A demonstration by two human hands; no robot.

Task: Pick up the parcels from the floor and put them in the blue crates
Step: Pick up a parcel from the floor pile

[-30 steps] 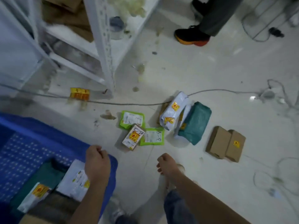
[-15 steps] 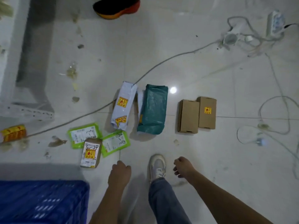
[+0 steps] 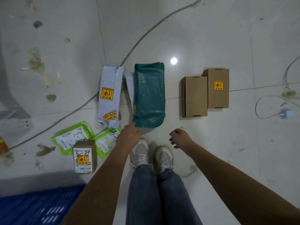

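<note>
A dark green parcel (image 3: 149,95) lies on the floor straight ahead. My left hand (image 3: 129,135) reaches toward its near left corner, fingertips at its edge, holding nothing. My right hand (image 3: 179,138) hovers empty, fingers loosely curled, below the parcel's right side. A white parcel (image 3: 110,96) lies left of the green one. Two cardboard boxes (image 3: 205,93) sit to the right. Two lime-green envelopes (image 3: 73,137) and a small brown parcel (image 3: 85,155) lie at lower left. A corner of the blue crate (image 3: 37,207) shows at bottom left.
A grey cable (image 3: 129,51) runs diagonally across the floor under the white parcel. White cords and a plug (image 3: 286,113) lie at the right. Dirt spots mark the tiles at left. My two shoes (image 3: 151,154) stand just behind the green parcel.
The view swung from the blue crate and shelf to the parcels on the floor. Both hands moved forward; my left hand now reaches the green parcel's corner.
</note>
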